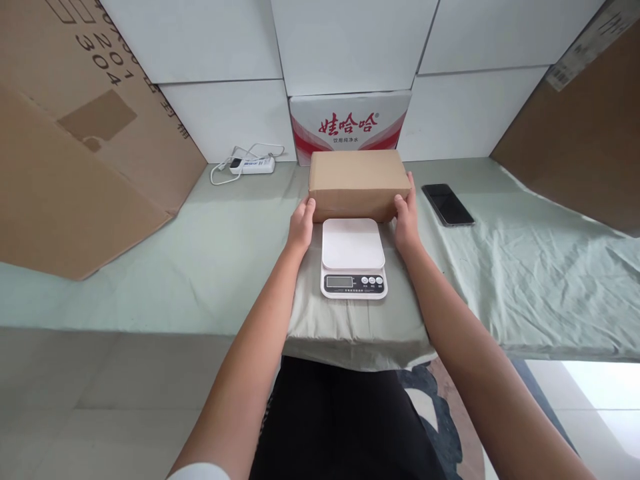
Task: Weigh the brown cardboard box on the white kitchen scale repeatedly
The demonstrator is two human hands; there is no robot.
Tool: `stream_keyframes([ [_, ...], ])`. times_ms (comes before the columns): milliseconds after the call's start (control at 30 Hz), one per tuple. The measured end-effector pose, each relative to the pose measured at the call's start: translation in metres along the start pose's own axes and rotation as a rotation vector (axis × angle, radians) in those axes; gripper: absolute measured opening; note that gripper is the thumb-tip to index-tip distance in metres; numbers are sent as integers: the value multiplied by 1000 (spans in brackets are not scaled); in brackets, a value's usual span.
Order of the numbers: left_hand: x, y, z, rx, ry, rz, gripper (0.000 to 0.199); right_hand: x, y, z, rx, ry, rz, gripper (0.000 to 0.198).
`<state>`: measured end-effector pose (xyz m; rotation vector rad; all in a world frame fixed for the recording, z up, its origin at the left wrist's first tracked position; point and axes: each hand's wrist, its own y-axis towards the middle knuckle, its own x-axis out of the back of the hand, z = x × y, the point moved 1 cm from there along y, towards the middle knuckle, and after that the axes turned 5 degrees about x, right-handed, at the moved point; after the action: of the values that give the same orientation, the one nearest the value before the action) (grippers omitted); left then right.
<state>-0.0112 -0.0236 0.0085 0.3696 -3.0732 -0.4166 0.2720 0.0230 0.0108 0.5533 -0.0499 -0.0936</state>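
A closed brown cardboard box (359,180) is held between my two hands, just behind the scale. My left hand (302,223) grips its left end, thumb at the near corner. At the right end, my right hand (407,215) grips it with the thumb on the front face and fingers along the side. The white digital kitchen scale (353,247) sits on the cloth between my forearms, its platform bare and its display blank. Whether the box rests on the table or hangs slightly above it, I cannot tell.
A black smartphone (449,205) lies right of the box. At the back left is a white power strip (253,165) with its cable. A printed white-and-red carton (350,123) stands against the wall. Large cardboard sheets (90,173) flank both sides of the green tablecloth (200,267).
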Motion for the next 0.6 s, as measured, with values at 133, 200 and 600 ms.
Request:
stream_keyframes([
  [133,-2,-6,-13,-35,20,5,65,0,-4,20,112,33,-23,109],
  [200,-3,-9,-19,-82,7,1,65,1,-5,27,154,13,-15,111],
  [600,4,-68,-43,-140,-59,-64,73,12,-50,57,165,-36,-74,110],
])
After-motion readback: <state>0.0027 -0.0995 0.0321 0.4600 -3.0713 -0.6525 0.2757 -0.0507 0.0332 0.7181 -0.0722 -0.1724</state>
